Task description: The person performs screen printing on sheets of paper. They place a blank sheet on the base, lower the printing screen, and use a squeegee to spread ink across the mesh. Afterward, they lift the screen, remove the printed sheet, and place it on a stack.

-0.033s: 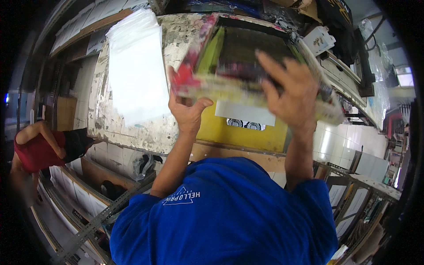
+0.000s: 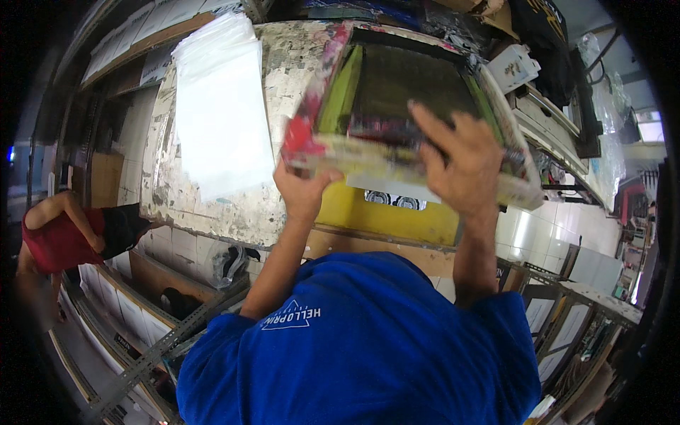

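1. Two hands are at one screen [image 2: 407, 78], a framed dark mesh over the right part of one bench [image 2: 237, 218].
2. One left hand [image 2: 301, 185] grips the screen's near left corner, thumb below the rail; its other fingers are mostly hidden.
3. One right hand [image 2: 464, 156] is half open at the near rail, index finger stretched over the mesh; I cannot tell whether it grips.
4. The screen's near rail, slightly blurred, slopes down to the right; its side rails run to the bench's far edge. It looks longer left to right, though foreshortening makes that unsure.
5. One yellow board [image 2: 397, 225] shows below the near rail, by the bench's near edge.
6. One white stack [image 2: 221, 113] lies lengthwise near-to-far on the left part; its sheets cannot be counted.
7. A strip of paint-specked top shows between stack and screen, widening at the bench's near left corner.
8. One white tub [image 2: 513, 68] sits beyond the screen's right rail.
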The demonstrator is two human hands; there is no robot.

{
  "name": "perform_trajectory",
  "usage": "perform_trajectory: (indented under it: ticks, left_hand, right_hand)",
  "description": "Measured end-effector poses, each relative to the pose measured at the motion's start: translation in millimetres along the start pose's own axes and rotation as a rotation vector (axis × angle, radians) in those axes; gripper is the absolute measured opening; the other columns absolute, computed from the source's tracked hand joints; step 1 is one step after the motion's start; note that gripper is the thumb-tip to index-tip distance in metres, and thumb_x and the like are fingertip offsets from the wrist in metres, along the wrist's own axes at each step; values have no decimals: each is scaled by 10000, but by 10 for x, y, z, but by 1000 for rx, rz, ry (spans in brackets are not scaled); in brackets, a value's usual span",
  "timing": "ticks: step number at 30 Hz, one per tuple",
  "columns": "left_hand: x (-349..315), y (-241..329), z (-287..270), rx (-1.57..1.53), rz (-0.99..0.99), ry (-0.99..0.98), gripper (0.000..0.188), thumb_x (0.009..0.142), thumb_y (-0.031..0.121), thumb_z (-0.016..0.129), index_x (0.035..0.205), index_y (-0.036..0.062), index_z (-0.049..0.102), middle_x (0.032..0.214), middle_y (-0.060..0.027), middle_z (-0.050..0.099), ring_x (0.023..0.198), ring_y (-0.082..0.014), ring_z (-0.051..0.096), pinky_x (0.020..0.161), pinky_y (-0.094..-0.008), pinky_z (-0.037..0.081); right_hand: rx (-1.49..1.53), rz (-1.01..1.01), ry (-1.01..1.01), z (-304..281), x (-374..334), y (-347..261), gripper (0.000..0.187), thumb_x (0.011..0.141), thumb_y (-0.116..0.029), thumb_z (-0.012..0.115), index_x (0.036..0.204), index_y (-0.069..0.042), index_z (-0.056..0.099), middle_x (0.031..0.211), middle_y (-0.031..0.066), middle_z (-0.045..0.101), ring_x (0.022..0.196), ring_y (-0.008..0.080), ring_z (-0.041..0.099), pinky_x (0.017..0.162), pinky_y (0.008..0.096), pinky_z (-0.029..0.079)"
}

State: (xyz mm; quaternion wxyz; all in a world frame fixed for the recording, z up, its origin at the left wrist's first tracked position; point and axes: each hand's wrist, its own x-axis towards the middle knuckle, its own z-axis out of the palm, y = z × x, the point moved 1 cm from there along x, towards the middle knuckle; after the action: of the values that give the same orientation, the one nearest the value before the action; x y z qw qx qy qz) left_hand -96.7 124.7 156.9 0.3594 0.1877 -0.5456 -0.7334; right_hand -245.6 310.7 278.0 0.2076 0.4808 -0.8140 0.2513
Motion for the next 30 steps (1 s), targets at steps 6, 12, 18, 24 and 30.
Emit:
perform_trajectory:
  ticks: [6, 12, 18, 24, 30]
  left_hand:
    - [-619, -1028, -837, 305, -168, -82, 952, 571, 161, 981, 1394, -30, 542, 1369, -166, 598, 1196, -275, 600, 1028, -408, 492]
    - [-615, -1216, -1020, 995, 263, -159, 925, 514, 267, 953, 1341, 26, 616, 1543, -251, 409, 1342, -426, 432, 1105, -493, 368]
    - [-606, -1132, -995, 957, 228, -169, 880, 558, 218, 931, 1359, 46, 612, 1582, -261, 340, 1381, -431, 381, 1126, -506, 345]
    - [-633, -1112, -1023, 966, 184, -191, 882, 610, 259, 911, 1404, 64, 581, 1591, -271, 315, 1394, -440, 364, 1137, -510, 331]
    - [-636, -1108, -1041, 946, 166, -194, 883, 650, 355, 903, 1422, 78, 575, 1589, -271, 320, 1376, -431, 377, 1128, -505, 327]
  right_hand:
    - [242, 263, -264, 869, -944, 154, 581, 740, -88, 784, 1302, -209, 703, 834, 129, 589, 786, 316, 576, 770, 413, 457]
    - [47, 342, -621, 1406, -1369, 168, 784, 701, -83, 780, 1437, -248, 566, 1159, 144, 546, 1124, 303, 490, 991, 550, 286]
    - [1, 265, -311, 1902, -995, 837, 800, 582, -86, 742, 1361, -217, 616, 1122, 121, 559, 1110, 300, 506, 990, 540, 300]
    - [-91, 206, -213, 2365, -251, 1690, 786, 593, -154, 723, 1366, -239, 613, 1160, 111, 584, 1143, 301, 515, 986, 546, 314]
    - [-147, 183, -210, 2705, 358, 2294, 821, 608, -164, 706, 1412, -268, 583, 1286, 142, 592, 1211, 315, 513, 1012, 550, 301]
